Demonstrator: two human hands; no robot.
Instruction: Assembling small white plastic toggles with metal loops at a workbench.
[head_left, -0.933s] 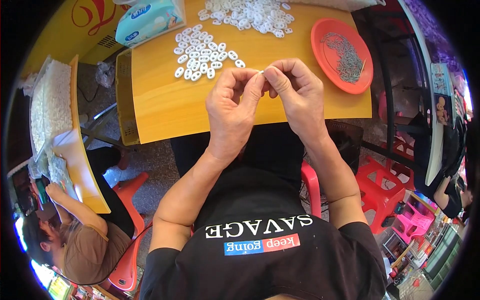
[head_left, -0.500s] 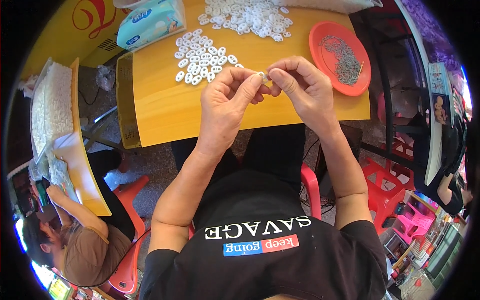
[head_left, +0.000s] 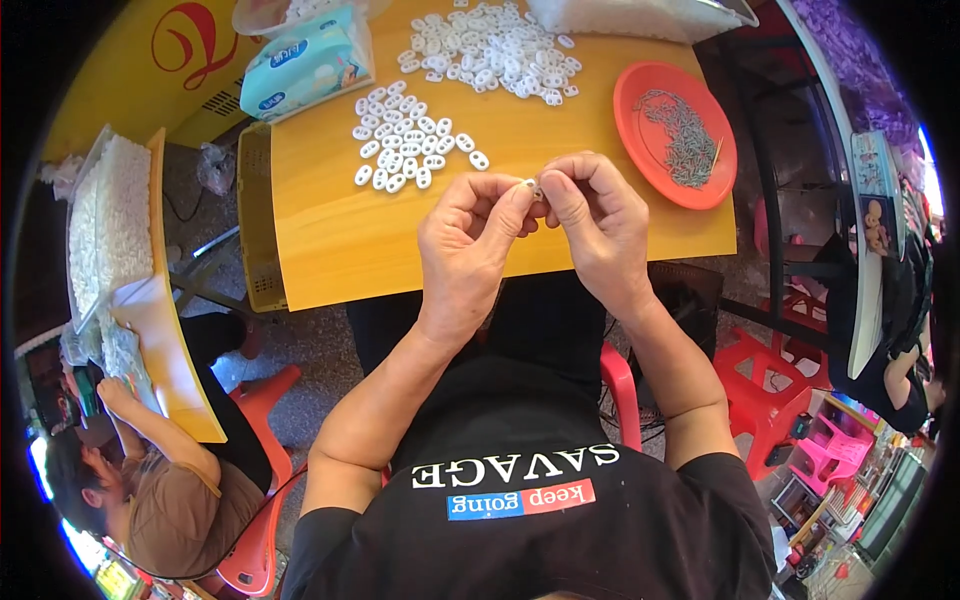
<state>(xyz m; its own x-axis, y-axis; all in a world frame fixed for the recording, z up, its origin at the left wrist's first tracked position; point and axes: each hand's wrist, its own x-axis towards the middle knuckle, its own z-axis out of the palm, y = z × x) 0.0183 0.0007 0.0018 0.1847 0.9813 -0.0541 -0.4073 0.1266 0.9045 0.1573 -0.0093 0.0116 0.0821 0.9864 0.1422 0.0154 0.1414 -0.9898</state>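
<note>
My left hand and my right hand meet above the near part of the yellow table. Thumb and forefinger of the left hand pinch a small white plastic piece, mostly covered by the fingertips. The right hand's fingers are closed at its other side, on something too small to make out. Just beyond the left hand lies a loose group of white oval two-hole pieces. Off to the right of my hands, a red plate carries many thin grey metal pins.
A bigger heap of white pieces covers the far middle, beside a blue tissue pack and a clear plastic container. At left, a person sits at another table with a bin of white pieces. Red stools stand at right.
Both hands have come slightly nearer to my body, still pinched together around the small piece. The whole view has shifted a little.
</note>
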